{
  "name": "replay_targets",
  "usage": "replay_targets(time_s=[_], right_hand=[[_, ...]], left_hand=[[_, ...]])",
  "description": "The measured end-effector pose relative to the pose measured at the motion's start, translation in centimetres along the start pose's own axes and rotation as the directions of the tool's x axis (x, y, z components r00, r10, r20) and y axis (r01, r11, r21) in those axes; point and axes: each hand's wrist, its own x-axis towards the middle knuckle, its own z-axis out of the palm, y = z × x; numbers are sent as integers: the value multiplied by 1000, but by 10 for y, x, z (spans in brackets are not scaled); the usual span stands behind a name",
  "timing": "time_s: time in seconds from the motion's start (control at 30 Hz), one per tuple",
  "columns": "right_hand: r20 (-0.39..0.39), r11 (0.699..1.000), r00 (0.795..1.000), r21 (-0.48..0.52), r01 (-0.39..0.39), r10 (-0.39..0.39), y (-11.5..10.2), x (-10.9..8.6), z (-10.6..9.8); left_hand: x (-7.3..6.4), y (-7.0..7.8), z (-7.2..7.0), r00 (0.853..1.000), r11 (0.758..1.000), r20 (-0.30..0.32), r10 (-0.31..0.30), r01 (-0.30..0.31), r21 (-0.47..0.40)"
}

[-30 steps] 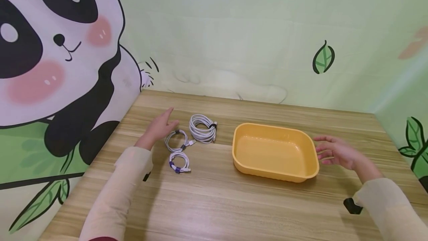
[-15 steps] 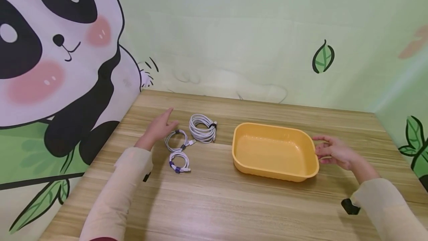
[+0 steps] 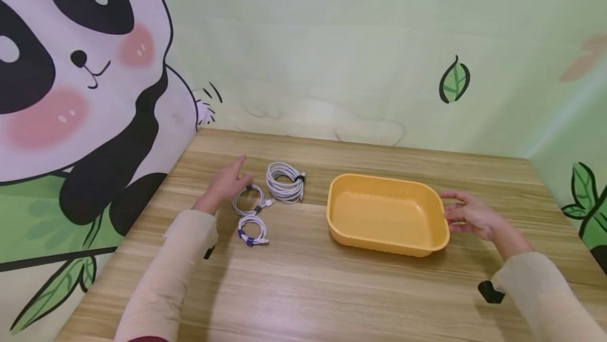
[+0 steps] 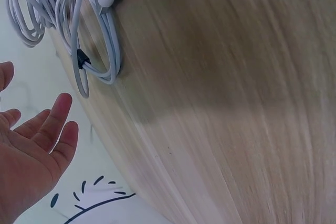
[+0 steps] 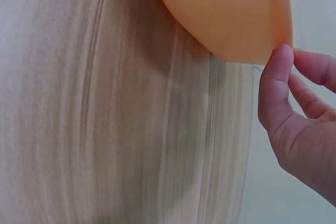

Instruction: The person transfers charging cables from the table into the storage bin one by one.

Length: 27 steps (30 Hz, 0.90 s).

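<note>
My left hand (image 3: 226, 181) hovers at the left side of the table, fingers extended, holding nothing. Close to its thumb lies a thin grey coiled cable (image 3: 235, 209) with dark ties. Just below that sits a smaller white coiled cable (image 3: 260, 219) with a blue tie; a thicker white coiled cable (image 3: 284, 193) with a black tie is to the right. In the left wrist view the palm (image 4: 26, 169) faces up beside the cable loops (image 4: 116, 51). My right hand (image 3: 476, 219) has its fingertips at the right end of a yellow plastic tray (image 3: 379, 245), thumb against its wall (image 5: 236, 19).
The wooden table (image 3: 303, 300) meets a green fabric backdrop (image 3: 308, 68) at the back. A panda is printed on the left side, and printed leaves are at the right. A black strap piece (image 3: 490, 292) hangs below the right sleeve.
My right hand has moved slightly left, its fingertips coming up to the tray's end. The left hand and the cables stay put; the head view has shifted slightly.
</note>
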Motion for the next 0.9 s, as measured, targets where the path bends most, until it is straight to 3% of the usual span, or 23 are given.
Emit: replay_targets(time_s=[0.9], right_hand=[[-16,998,1000,62,16,-15,5,1,1]], left_hand=[[13,28,18,1000,993,-27,6,-9,-121]])
